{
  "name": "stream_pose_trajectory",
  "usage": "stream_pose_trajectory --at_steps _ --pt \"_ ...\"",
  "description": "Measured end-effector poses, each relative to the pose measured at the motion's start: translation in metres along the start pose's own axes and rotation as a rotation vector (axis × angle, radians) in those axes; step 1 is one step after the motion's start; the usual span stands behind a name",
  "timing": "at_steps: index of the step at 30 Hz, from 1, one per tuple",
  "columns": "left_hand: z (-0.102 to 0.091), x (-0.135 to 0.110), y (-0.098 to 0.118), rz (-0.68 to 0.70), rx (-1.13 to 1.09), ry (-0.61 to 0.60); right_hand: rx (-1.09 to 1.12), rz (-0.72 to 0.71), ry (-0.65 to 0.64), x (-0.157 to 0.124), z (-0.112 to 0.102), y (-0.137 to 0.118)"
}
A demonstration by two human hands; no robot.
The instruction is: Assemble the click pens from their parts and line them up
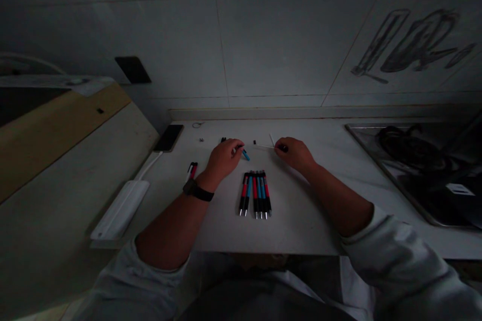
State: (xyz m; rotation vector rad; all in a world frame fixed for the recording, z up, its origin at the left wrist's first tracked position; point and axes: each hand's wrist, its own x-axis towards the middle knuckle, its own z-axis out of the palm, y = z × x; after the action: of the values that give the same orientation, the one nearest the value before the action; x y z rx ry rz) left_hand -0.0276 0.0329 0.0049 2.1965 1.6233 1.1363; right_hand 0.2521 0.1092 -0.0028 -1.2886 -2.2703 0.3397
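Observation:
My left hand, fingers pinched, holds a blue pen barrel that sticks out past the fingertips. Dark pieces lie just behind that hand. My right hand is closed, with a thin white pen refill pointing left from its fingers. Another thin white stick shows beside those fingertips; whether it is held I cannot tell. Between the hands lies a small black piece. Several red-and-black and blue-and-black pens lie side by side in front, tips toward me.
Red, black and white pen parts lie left of my left wrist. Farther back are tiny metal bits and a thin ring. A phone and white power strip sit left; a metal-rimmed stove is right.

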Motion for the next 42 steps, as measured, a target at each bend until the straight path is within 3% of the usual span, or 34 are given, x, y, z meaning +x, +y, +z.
stream_pose_trajectory --at_steps 8,13,19,22,27,29,31,36,38,42 --pt "-0.009 0.000 0.009 0.071 0.073 0.003 0.011 -0.006 0.000 -0.001 0.000 -0.001" --pt "-0.007 0.000 0.003 0.011 0.078 -0.001 0.032 -0.002 -0.012 -0.001 -0.001 -0.005" --pt "-0.014 0.003 0.006 -0.039 0.021 0.110 0.015 -0.006 -0.014 -0.002 -0.002 -0.006" --pt "-0.030 0.006 0.009 -0.061 0.008 0.172 0.005 -0.013 -0.014 -0.001 -0.002 -0.006" --pt "-0.078 0.007 -0.001 -0.166 0.043 0.273 -0.020 -0.022 -0.003 -0.001 -0.001 -0.008" --pt "-0.095 0.005 -0.012 -0.240 0.085 0.199 -0.029 -0.023 0.001 -0.001 0.000 -0.008" --pt "-0.105 0.001 -0.024 -0.308 0.144 0.037 -0.024 -0.022 0.006 -0.001 0.001 -0.008" --pt "-0.097 -0.007 -0.041 -0.466 0.355 -0.333 -0.014 -0.047 -0.001 -0.002 0.002 -0.008" --pt "-0.090 -0.009 -0.044 -0.512 0.415 -0.408 -0.011 -0.052 0.002 -0.002 0.002 -0.008" --pt "-0.087 -0.011 -0.052 -0.521 0.440 -0.419 -0.008 -0.067 0.015 -0.003 0.001 -0.009"
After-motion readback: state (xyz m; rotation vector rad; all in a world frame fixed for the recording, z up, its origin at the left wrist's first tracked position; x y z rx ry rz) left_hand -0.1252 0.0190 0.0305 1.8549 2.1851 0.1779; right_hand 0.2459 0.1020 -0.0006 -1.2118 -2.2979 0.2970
